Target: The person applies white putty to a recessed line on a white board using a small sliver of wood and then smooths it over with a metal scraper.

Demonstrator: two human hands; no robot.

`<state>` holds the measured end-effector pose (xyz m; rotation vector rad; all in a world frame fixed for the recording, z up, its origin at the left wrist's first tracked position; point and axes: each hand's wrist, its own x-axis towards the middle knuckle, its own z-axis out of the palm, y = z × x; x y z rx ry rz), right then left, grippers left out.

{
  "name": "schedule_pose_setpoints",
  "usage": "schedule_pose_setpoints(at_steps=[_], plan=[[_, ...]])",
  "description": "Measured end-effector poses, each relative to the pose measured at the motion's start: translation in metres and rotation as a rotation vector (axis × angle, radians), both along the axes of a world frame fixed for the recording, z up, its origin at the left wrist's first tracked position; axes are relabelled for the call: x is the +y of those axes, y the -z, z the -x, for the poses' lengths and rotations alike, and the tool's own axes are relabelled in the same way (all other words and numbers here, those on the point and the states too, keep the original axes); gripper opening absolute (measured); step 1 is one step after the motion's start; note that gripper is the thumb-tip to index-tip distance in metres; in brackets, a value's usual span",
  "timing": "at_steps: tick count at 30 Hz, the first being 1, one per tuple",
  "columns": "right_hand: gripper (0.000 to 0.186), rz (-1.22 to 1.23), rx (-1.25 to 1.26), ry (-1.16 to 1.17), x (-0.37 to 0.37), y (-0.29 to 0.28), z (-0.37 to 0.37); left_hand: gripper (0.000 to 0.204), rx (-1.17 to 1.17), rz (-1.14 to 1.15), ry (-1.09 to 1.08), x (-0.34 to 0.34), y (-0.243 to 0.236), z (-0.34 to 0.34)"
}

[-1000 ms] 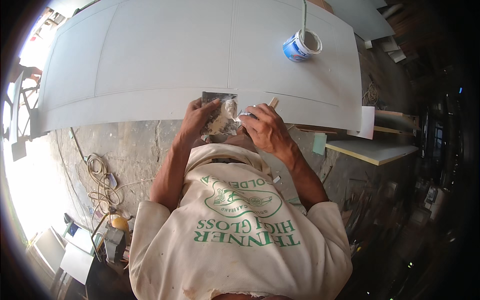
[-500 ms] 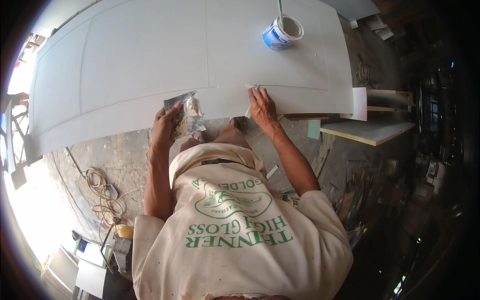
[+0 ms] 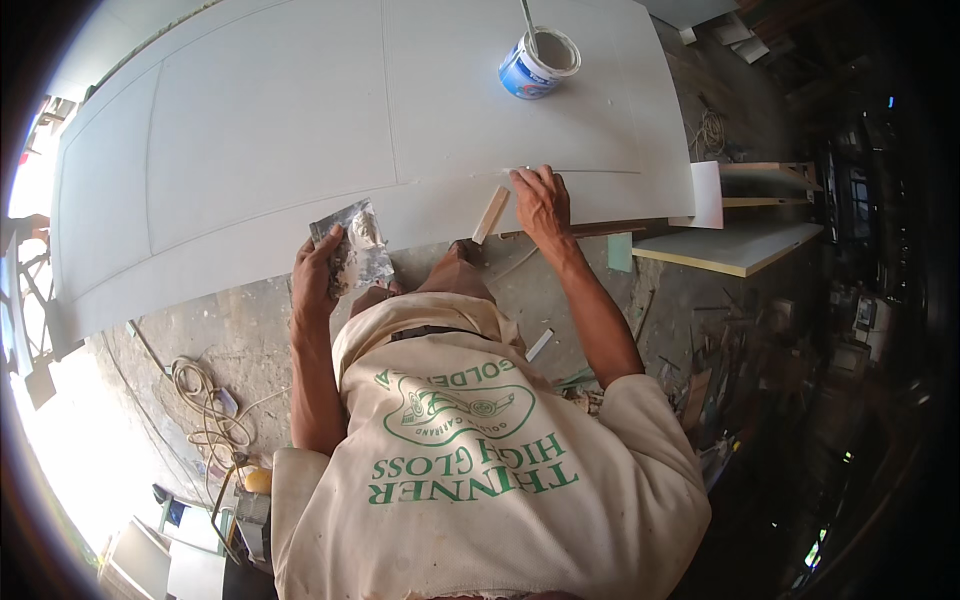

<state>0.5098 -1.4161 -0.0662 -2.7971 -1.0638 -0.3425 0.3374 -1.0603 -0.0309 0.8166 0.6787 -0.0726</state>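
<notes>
My left hand (image 3: 316, 275) grips a thin, metallic-looking putty plate (image 3: 352, 250), thumb on top. White paste is heaped and smeared across its face. At the near side of a large white panel (image 3: 270, 130), my right hand (image 3: 543, 205) has its fingers bent and pressed together at a groove line. A small pale thing shows at those fingertips, too little of it to name. Just left of that hand, a short pale wooden strip (image 3: 490, 214) lies across the panel's near edge. Farther back on the panel stands an open blue-and-white bucket (image 3: 530, 78) with a stick (image 3: 528, 25) in it.
Boards with pale edges (image 3: 745, 255) lie right of the panel. On the floor to the left is a coiled cord (image 3: 205, 400). Scraps and tools clutter the dim right side. My legs are against the panel's near edge.
My right hand has moved right relative to the panel along the groove, uncovering more of the wooden strip. The left hand still holds the plate. The whole view has shifted slightly.
</notes>
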Motion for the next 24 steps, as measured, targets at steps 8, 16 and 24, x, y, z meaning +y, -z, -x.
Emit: schedule_pose_setpoints(at_steps=[8,16,24], plan=[[0.026,-0.003,0.070,0.134,0.002,-0.015,-0.009,0.018,0.029,-0.003,-0.013,-0.001,0.003,0.006],[0.011,-0.128,0.143,0.011,0.091,-0.016,0.035,0.021,-0.012,-0.001,0.045,-0.001,-0.006,-0.003],[0.035,-0.376,0.202,-0.374,0.102,-0.120,0.073,0.033,-0.088,-0.104,0.312,0.013,-0.039,-0.016]])
